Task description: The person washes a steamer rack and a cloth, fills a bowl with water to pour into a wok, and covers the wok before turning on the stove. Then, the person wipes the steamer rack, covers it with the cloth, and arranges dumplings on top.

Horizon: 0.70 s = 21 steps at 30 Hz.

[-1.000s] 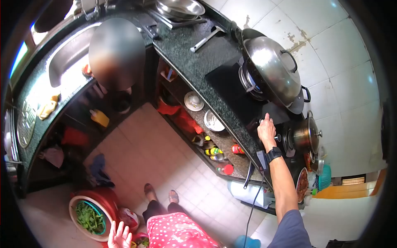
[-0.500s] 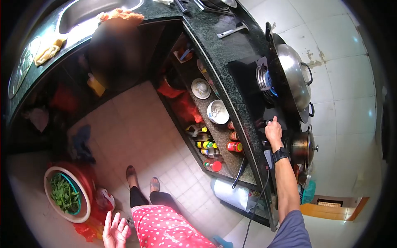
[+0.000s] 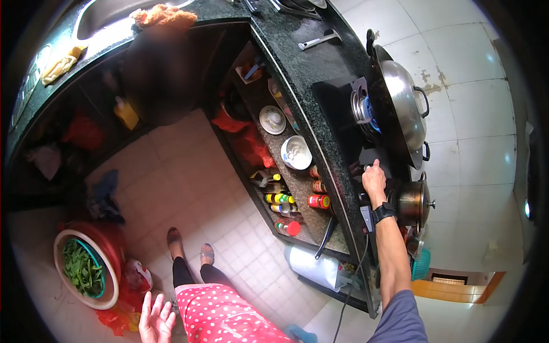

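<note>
My right hand point(image 3: 374, 182), with a dark watch point(image 3: 384, 212) on its wrist, is at the front of the black stove point(image 3: 337, 108), its fingers closed around a control knob beside the burner. Past the hand, a large wok point(image 3: 394, 108) with a domed metal lid sits over a blue flame. A lidded steel pot point(image 3: 413, 204) stands close to my wrist. My left hand point(image 3: 157, 320) is low at the bottom left, palm up, fingers apart, holding nothing. It is nearest the polka-dot apron point(image 3: 223, 311).
Below the counter point(image 3: 291, 63), shelves hold a white bowl point(image 3: 296, 152), a lidded dish point(image 3: 273, 120) and several bottles. A tub of green leaves point(image 3: 84, 268) stands on the floor at left. A black cable point(image 3: 349, 294) hangs from the counter. The sink point(image 3: 108, 23) is top left.
The whole view has shifted slightly to the left. My right hand remains at the stove knob, and my left hand stays raised with its fingers apart.
</note>
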Available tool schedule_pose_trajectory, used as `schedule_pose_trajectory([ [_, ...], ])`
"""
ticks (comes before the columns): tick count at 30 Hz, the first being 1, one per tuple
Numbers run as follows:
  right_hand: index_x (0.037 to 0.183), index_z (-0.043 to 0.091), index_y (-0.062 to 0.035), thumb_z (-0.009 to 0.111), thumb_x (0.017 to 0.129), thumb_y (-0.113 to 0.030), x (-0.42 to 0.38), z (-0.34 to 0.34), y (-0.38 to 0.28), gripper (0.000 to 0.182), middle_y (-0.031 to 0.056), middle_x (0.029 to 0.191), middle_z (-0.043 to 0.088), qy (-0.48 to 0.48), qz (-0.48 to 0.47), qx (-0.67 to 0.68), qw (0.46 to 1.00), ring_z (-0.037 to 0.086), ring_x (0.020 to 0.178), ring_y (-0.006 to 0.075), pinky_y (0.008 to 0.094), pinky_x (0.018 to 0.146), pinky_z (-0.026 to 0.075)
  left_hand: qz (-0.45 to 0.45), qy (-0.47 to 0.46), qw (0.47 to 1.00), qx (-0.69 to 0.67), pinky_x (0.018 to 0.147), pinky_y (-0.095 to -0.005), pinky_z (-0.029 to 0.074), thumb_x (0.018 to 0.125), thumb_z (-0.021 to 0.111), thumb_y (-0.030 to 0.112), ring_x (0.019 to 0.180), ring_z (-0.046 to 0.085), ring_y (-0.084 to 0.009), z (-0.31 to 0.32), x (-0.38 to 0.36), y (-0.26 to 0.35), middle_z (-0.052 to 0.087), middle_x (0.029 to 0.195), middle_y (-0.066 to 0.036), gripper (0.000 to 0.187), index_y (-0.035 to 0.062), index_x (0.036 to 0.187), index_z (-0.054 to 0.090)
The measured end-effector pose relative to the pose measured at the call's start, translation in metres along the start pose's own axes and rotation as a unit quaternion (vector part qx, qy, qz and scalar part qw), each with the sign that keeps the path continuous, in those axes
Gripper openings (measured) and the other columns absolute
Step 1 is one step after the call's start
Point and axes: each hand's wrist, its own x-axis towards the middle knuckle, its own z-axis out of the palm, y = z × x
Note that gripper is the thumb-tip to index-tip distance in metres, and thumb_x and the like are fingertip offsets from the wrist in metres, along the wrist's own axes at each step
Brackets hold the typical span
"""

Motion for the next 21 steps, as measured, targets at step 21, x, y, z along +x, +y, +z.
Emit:
schedule_pose_trajectory([
  [21,0.139,0.036,-0.0006,0.048,0.091,-0.023,-0.019,-0.052,-0.034,0.054,0.0261,0.103,0.063,-0.112,0.09,0.106,0.984,0.06,0.098,0.0406,0.0472,0.087,0.046,-0.019,0.002,1.0,-0.018,0.094,-0.044,0.046,0.096,0.046,0.02,0.119,0.048,-0.0304,0.003,0.014,0.026,0.039,0.141,-0.016,0.052,0.0104,0.145,0.03],
])
